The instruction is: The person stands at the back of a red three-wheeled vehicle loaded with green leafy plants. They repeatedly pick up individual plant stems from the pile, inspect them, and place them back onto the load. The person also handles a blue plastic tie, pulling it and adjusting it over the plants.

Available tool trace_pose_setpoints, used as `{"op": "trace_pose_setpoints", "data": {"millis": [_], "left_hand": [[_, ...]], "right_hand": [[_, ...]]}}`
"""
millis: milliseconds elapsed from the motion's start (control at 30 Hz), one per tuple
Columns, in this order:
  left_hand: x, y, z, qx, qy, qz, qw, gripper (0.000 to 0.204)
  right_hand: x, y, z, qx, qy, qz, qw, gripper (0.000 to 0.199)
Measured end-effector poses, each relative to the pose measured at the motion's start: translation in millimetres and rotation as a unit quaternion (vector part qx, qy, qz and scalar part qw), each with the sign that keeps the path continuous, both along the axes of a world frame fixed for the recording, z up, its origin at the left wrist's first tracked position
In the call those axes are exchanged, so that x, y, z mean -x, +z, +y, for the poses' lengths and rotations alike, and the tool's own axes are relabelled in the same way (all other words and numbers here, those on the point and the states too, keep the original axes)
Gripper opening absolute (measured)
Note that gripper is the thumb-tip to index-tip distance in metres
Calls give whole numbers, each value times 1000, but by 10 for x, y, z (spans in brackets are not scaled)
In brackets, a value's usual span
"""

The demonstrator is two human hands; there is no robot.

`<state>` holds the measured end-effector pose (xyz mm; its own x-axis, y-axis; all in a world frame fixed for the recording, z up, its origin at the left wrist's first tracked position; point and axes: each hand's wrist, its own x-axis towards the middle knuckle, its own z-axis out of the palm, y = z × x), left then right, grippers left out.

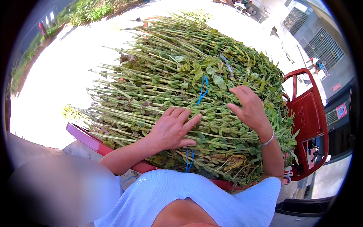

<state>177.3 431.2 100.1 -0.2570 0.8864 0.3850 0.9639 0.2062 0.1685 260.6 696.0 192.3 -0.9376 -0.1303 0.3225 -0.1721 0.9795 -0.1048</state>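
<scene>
A large heap of cut green stalks with pods (162,89), which look like sesame, lies in a red cart right in front of me. My left hand (172,128) rests on the near middle of the heap, palm down with fingers spread. Held over the right part of the stalks, my right hand (250,108) has its thumb and fingers apart and nothing visible in it. Between and beyond the hands, a loop of blue cord (203,90) lies across the stalks. More blue cord (190,160) shows below my left hand, near the cart's edge.
The cart's red side rail (89,140) runs along the near side, close to my body. A red metal end frame (312,113) stands at the right. Beyond are bright pavement, a building with barred windows (323,49) and green plants (90,11). A blurred patch covers the lower left.
</scene>
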Motion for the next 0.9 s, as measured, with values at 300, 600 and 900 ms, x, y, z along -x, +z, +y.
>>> {"op": "trace_pose_setpoints", "data": {"millis": [300,600,900], "left_hand": [[26,-23,25,-37,-22,5,999,83],[54,-8,-8,-13,-27,-20,999,79],[73,5,21,-13,-24,-20,999,76]], "right_hand": [[1740,-723,1116,-39,-164,-169,971,98],[1958,-965,1401,7,-166,-222,961,108],[1885,-894,1504,93,-106,-198,970,103]]}}
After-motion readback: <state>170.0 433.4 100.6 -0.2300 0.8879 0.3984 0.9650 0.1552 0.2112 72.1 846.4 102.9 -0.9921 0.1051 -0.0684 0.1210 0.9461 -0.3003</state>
